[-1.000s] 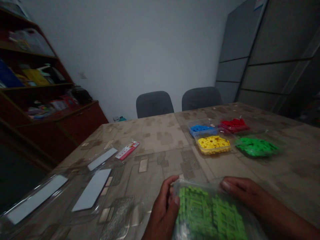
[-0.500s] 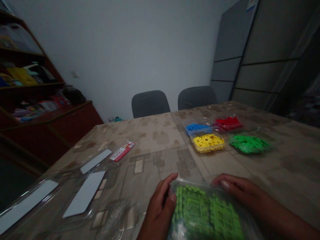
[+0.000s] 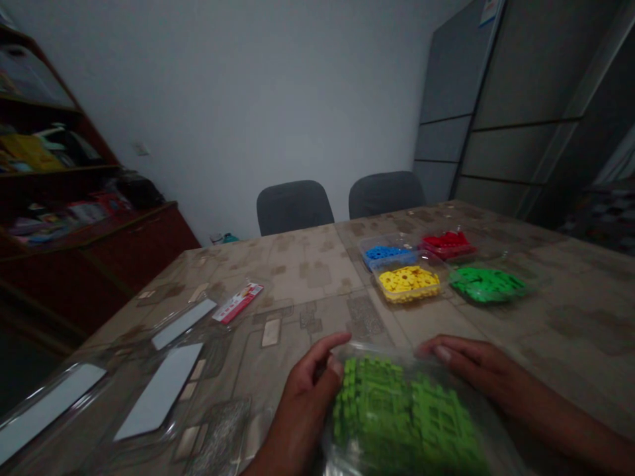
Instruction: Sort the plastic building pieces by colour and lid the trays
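A clear plastic box of light-green building pieces (image 3: 401, 416) lies at the near edge of the view, its bottom part cut off by the frame. My left hand (image 3: 312, 387) grips its left side, thumb and forefinger at the upper left corner. Around the right side curls my right hand (image 3: 469, 363), its fingertips at the far right corner. Beyond the box stand clear tubs of yellow pieces (image 3: 409, 281), blue pieces (image 3: 387, 254), red pieces (image 3: 449, 242) and dark-green pieces (image 3: 489, 283).
Flat white strips in clear plastic trays, one a white strip (image 3: 161, 390), lie on the left of the patterned tablecloth (image 3: 297, 277). A red and white printed packet (image 3: 239, 303) is near them. Two grey chairs, one a chair (image 3: 295, 208), stand behind the table.
The box of light-green pieces has tipped up a little and shifted slightly left, with both hands still on it. The whole view has turned slightly.
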`<state>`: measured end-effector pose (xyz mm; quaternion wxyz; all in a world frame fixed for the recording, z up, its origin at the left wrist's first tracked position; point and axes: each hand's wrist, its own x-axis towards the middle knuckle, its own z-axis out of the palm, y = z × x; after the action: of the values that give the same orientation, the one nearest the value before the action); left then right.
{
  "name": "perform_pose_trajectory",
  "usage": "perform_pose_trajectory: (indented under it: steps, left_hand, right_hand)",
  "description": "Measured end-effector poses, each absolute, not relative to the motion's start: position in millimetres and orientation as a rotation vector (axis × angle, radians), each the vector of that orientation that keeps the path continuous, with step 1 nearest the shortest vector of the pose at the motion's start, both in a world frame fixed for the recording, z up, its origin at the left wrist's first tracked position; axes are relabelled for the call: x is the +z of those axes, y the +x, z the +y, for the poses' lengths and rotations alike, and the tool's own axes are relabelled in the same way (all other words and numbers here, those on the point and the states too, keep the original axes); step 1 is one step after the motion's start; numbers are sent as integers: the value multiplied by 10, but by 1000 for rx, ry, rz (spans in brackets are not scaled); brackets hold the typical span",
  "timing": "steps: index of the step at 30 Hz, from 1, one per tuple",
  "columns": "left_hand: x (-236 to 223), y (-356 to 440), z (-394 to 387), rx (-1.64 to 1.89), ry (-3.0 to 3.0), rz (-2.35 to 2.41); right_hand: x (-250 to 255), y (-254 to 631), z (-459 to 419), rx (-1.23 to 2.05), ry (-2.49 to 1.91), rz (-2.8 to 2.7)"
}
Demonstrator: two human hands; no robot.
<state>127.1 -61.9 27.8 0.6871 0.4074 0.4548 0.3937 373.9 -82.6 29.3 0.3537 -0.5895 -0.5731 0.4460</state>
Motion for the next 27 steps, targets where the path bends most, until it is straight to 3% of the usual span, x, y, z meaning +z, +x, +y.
perform_pose_trajectory:
  steps: [7, 14, 22, 27]
  left_hand:
    - [778, 1343, -373, 937, 920, 985]
    - [982, 1363, -287, 962, 969, 1102]
    - [952, 1372, -235, 964, 905, 1111]
    - [651, 1398, -358, 1106, 973, 1034]
  right_hand:
    - [694, 3796, -500, 1166, -1489, -1407]
    - [826, 3794, -322, 1224, -1489, -1332]
    - [880, 3794, -281, 1266, -1485, -1281]
    - [721, 3781, -318, 1340, -1446, -1172]
